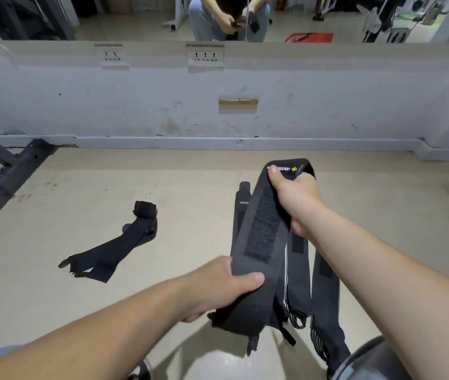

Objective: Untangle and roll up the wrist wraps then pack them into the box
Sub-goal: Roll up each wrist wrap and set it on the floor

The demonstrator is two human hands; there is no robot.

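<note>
The right hand (297, 200) grips the upper end of a bunch of dark grey fabric wrist wraps (263, 231), thumb pressed on the white-lettered label, fingers curled round the fold. The left hand (224, 289) pinches one strap lower down, thumb on top and fingers beneath it. A rough hook-and-loop patch faces up between the two hands, and the other straps hang tangled below them, above the beige floor (190, 187). A second black wrist wrap (124, 242) lies on the floor well to the left, its far end partly rolled, the rest flat. A dark metal frame (7, 176) stands at the left, before a scuffed white wall (327, 91).
</note>
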